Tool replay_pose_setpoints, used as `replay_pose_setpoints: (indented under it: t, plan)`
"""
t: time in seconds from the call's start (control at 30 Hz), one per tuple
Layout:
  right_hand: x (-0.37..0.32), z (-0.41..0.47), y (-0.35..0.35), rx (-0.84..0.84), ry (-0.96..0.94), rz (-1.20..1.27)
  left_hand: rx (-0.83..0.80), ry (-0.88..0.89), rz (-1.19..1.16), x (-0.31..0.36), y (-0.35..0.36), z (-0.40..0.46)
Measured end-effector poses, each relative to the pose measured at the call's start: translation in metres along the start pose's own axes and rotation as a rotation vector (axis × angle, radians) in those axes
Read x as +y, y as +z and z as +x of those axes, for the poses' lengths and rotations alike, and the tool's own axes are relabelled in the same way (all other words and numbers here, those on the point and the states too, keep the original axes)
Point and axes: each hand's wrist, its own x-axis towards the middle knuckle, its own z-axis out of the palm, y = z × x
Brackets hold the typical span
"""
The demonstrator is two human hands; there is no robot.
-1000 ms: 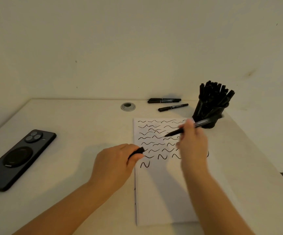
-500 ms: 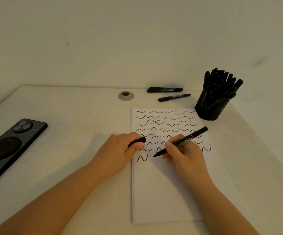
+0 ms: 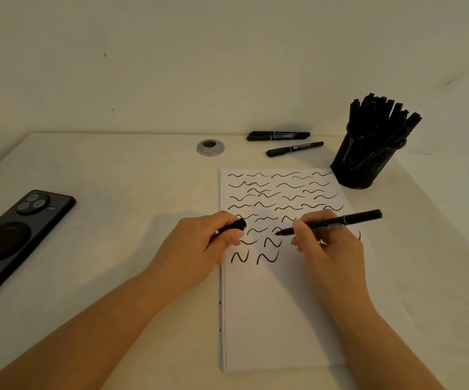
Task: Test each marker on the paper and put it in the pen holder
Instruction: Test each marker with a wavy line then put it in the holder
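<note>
A white sheet of paper [image 3: 278, 311] lies on the table, its upper half covered with rows of black squiggles. My right hand [image 3: 326, 249] grips an uncapped black marker [image 3: 337, 222], held nearly level just above the paper, tip pointing left toward my left hand. My left hand [image 3: 196, 246] rests at the paper's left edge and pinches the marker's black cap [image 3: 234, 226]. A black mesh pen holder [image 3: 366, 160] packed with several black markers stands at the paper's far right corner. Three capped black markers lie beyond the paper: a pair [image 3: 278, 135] and a single one [image 3: 295, 149].
A black phone [image 3: 16, 237] lies face down at the left of the table. A round grey cable grommet [image 3: 210, 147] sits near the back edge. A pale wall rises behind the table, and the table's right edge drops off past the holder.
My right hand brought the marker down from near the holder to the paper and drew a new squiggle in the lowest row. Now the tip is lifted off. My left hand kept the cap.
</note>
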Motion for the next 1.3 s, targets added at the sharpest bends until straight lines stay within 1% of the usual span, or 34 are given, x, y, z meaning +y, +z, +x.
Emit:
replay_pose_setpoints:
  t: [0.13, 0.27, 0.33, 0.5, 0.77, 0.87, 0.97, 1.1, 1.3]
  plan:
    - [-0.006, -0.001, -0.002, -0.028, 0.025, 0.182, -0.031, 0.019, -0.017, 0.004, 0.002, -0.002]
    - [-0.008, -0.001, -0.005, -0.087, 0.071, 0.403, -0.064, 0.016, 0.005, 0.007, 0.004, -0.002]
    - [-0.008, -0.001, -0.006, -0.115, 0.084, 0.476, -0.071, 0.018, 0.009, 0.008, 0.003, -0.003]
    - [-0.007, -0.002, -0.004, -0.161, 0.067, 0.479, -0.098, 0.016, 0.003, 0.010, 0.003, -0.003]
    - [-0.010, -0.005, -0.002, -0.178, 0.076, 0.487, -0.099, 0.035, 0.028, 0.013, 0.002, -0.004]
    - [-0.011, -0.007, 0.000, -0.226, 0.056, 0.484, -0.106, 0.069, 0.013, 0.016, 0.002, -0.005]
    - [-0.011, -0.008, 0.001, -0.296, 0.023, 0.472, -0.078, 0.106, 0.000, 0.018, 0.003, -0.007]
    - [-0.009, -0.007, 0.001, -0.374, 0.000, 0.503, -0.061, 0.114, -0.045, 0.022, 0.006, -0.009]
    - [-0.003, -0.006, 0.001, -0.413, -0.051, 0.492, -0.057, 0.105, -0.109, 0.026, 0.011, -0.013]
